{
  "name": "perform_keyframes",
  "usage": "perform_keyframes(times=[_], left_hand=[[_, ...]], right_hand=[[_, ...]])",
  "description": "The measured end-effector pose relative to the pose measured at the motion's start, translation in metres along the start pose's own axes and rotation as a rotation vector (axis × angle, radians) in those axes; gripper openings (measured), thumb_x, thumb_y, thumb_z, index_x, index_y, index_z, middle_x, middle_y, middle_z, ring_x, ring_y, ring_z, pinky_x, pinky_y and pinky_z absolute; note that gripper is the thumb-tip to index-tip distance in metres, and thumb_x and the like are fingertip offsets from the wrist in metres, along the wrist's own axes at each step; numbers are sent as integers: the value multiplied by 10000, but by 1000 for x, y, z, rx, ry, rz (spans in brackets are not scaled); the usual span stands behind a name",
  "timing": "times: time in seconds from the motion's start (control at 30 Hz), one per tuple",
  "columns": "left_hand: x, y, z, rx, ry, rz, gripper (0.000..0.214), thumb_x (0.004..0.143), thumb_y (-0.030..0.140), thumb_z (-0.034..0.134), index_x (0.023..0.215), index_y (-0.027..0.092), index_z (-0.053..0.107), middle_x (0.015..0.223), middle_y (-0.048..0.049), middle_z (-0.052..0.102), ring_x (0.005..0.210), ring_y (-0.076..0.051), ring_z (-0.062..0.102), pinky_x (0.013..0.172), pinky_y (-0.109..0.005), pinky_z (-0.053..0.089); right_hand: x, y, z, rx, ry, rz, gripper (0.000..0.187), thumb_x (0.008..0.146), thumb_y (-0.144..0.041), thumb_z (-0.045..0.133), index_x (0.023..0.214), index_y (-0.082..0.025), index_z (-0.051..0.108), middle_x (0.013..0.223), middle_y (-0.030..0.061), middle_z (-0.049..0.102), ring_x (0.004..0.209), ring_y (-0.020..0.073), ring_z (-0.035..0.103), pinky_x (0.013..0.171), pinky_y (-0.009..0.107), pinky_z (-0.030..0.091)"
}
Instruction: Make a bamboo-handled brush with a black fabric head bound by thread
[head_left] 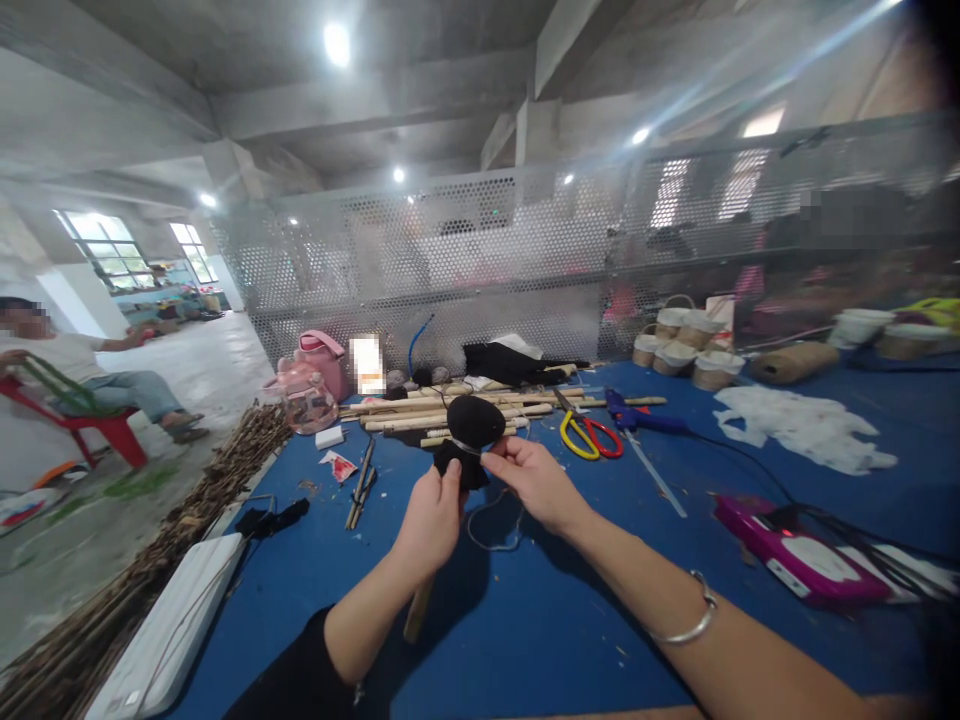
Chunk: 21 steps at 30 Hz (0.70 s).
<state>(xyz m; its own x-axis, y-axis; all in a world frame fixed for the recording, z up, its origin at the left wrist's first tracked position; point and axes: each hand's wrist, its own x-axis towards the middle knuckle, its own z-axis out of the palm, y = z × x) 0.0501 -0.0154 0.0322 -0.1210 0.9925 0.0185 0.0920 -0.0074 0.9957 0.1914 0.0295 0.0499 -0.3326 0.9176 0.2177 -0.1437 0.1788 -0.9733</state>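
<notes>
My left hand [433, 520] is closed around a wooden stick [418, 610] whose top is covered by a black cloth ball [474, 422]. Loose black cloth hangs just under the ball. My right hand [529, 475] pinches a thin string [495, 530] at the neck of the ball; the string loops down toward the blue table [525, 620]. A silver bangle sits on my right wrist.
Yellow-and-red scissors [589, 436], a blue glue gun [637, 415], wooden sticks [450, 410], a pink device [795, 555], white stuffing [802, 425], baskets [686, 350], a pink bag [322, 360] lie around. A white box [176, 620] and twigs [150, 560] line the left edge. A person sits at far left.
</notes>
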Motion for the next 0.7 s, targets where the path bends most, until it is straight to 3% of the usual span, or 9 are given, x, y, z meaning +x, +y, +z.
perform_keyframes(times=[0.13, 0.37, 0.53, 0.63, 0.7], left_hand=[[-8, 11, -5, -271, -189, -246, 458, 755, 643, 472, 694, 205, 352, 510, 94, 330, 365, -29, 202, 359, -159, 144], [-13, 19, -7, -571, -400, -391, 481, 726, 600, 550, 627, 189, 321, 481, 108, 232, 361, -5, 86, 329, -137, 72], [-6, 11, -15, -702, -680, -533, 336, 761, 460, 544, 660, 169, 409, 461, 103, 211, 331, -14, 92, 299, -127, 88], [4, 6, -21, -637, -624, -604, 314, 772, 458, 503, 726, 148, 493, 491, 58, 368, 350, -49, 327, 340, -155, 289], [11, 6, -24, -593, -420, -523, 335, 787, 475, 482, 791, 143, 527, 597, 4, 503, 475, -99, 495, 455, -209, 415]], right_hand=[[0, 3, 3, 98, -28, 97, 323, 631, -425, 712, 650, -171, 513, 431, -97, 367, 345, 33, 241, 350, 198, 168], [1, 7, 11, 303, -45, 196, 429, 549, -413, 781, 697, -185, 449, 431, -130, 322, 308, 6, 176, 295, 165, 120], [-1, 12, 7, 423, -152, 304, 464, 533, -393, 809, 729, -194, 439, 410, -144, 287, 316, 0, 119, 298, 149, 75], [1, 17, 2, 392, -170, 312, 452, 546, -393, 807, 688, -185, 431, 393, -144, 258, 323, 2, 129, 302, 148, 94], [3, 20, 0, 355, -132, 278, 441, 551, -392, 804, 693, -180, 445, 398, -143, 258, 326, 5, 144, 304, 150, 112]])
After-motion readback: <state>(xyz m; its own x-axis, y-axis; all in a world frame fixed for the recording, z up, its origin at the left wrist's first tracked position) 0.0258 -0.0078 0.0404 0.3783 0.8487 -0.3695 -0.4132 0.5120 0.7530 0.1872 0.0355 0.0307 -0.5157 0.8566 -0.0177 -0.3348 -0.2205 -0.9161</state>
